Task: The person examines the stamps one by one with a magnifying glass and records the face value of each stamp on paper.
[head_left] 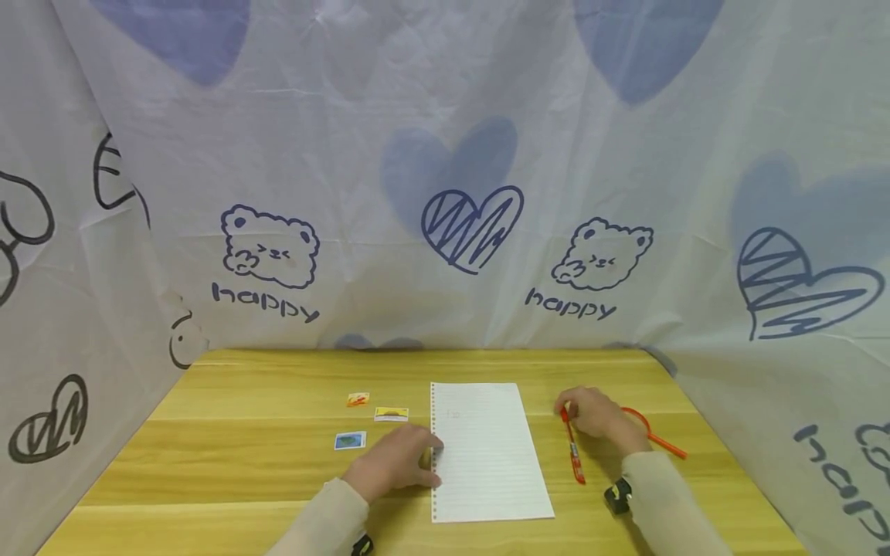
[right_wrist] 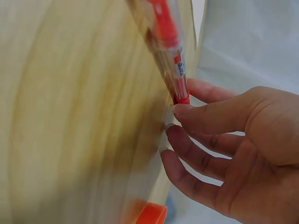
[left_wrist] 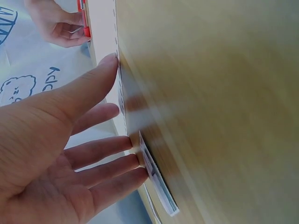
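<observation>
A white lined sheet of paper point(head_left: 487, 463) with holes along its left edge lies on the table. My left hand point(head_left: 396, 459) rests at that edge with fingers spread and relaxed, gripping nothing. In the left wrist view, a small picture card point(left_wrist: 158, 179) lies right by its fingertips. My right hand point(head_left: 596, 417) pinches the far end of a red pen point(head_left: 575, 459) between thumb and forefinger, the other fingers loosely bent. The pen has a clear cap and points toward me in the head view. Faint marks show near the paper's top left.
Three small picture cards, one orange point(head_left: 358, 399), one yellow point(head_left: 392, 414) and one blue point(head_left: 350, 440), lie left of the paper. A red ring-shaped thing with a straight handle point(head_left: 669, 445) is partly behind my right hand. A printed cloth point(head_left: 445, 309) hangs behind the wooden table point(head_left: 229, 463).
</observation>
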Demonstrator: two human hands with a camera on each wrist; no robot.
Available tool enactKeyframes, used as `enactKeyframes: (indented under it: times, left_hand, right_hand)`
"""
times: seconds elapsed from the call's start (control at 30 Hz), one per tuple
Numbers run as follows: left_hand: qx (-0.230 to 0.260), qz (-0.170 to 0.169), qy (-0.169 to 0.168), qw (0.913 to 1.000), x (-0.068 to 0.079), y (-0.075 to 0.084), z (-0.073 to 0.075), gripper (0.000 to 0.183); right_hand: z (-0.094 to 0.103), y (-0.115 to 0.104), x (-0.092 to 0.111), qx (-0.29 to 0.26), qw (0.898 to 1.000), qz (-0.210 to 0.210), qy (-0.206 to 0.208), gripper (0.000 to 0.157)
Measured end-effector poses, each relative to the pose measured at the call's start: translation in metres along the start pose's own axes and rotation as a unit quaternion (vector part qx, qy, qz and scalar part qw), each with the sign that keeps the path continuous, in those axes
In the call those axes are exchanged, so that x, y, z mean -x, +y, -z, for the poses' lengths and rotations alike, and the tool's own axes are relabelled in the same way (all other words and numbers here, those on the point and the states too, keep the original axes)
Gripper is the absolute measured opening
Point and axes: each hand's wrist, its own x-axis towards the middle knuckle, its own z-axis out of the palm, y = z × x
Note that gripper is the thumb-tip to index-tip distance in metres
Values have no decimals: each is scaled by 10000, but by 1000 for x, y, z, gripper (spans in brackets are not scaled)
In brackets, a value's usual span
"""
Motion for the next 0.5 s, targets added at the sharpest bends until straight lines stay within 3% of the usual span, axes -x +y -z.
enactKeyframes:
  times: [0.2, 0.5]
  left_hand:
    - [6, -10, 23, 10000, 0, 0, 0, 52]
    - [21, -35, 33, 10000, 2, 1, 0, 52]
  right_hand:
    - [-1, -1, -2, -56, 9999, -70, -107, 37]
    - [0, 0, 1, -247, 9995, 33, 175, 26]
